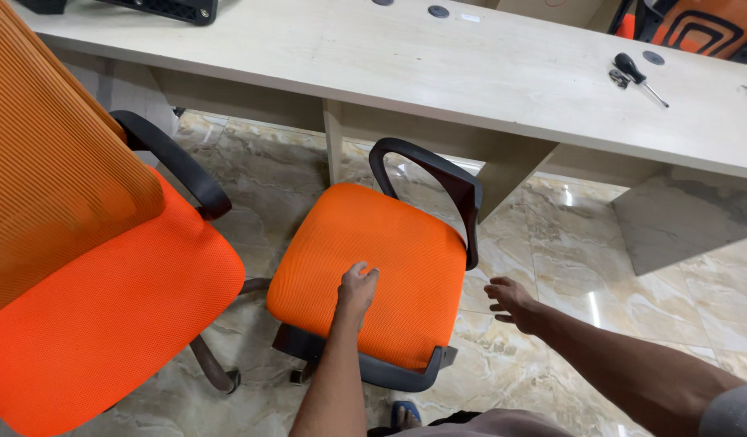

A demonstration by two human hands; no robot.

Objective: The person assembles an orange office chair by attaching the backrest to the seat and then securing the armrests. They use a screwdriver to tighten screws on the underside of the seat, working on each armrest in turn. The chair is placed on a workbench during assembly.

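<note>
Orange seat cushion (373, 267) at centre, backless, one black armrest (446, 182) on far right edge, standing on marbled beige tile floor (600, 267). Left hand (357, 290) flat on seat's near part, fingers loosely spread, gripping nothing. Right hand (511, 301) open in air just right of seat, empty. Complete orange mesh chair (90, 267) near left. Pale wooden desk (438, 65) along far side; screwdriver (639, 77) lying far right on it
</note>
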